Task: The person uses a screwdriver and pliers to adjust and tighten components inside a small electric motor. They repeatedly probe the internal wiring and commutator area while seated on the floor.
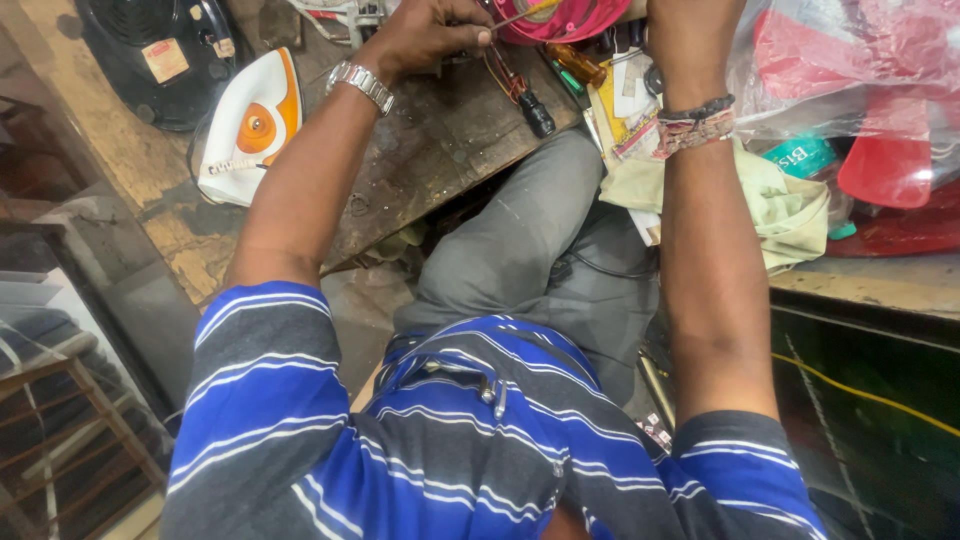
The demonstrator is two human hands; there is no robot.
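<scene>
My left hand (430, 30), with a metal watch at the wrist, is closed on a thin screwdriver whose shaft points right toward a pink round plastic part (570, 20) at the top edge. My right hand (690, 30) reaches up past the frame's top edge beside that pink part; its fingers are cut off, and thread bands circle the wrist. Both arms stretch forward over my lap in grey trousers.
A worn wooden workbench (420, 160) carries a white and orange clothes iron (250, 125), a black round appliance (160, 55), and loose screwdrivers (525, 90). Clear bags with red plastic parts (860, 90) and a pale cloth (780, 210) lie right. A wooden rack (70, 420) stands lower left.
</scene>
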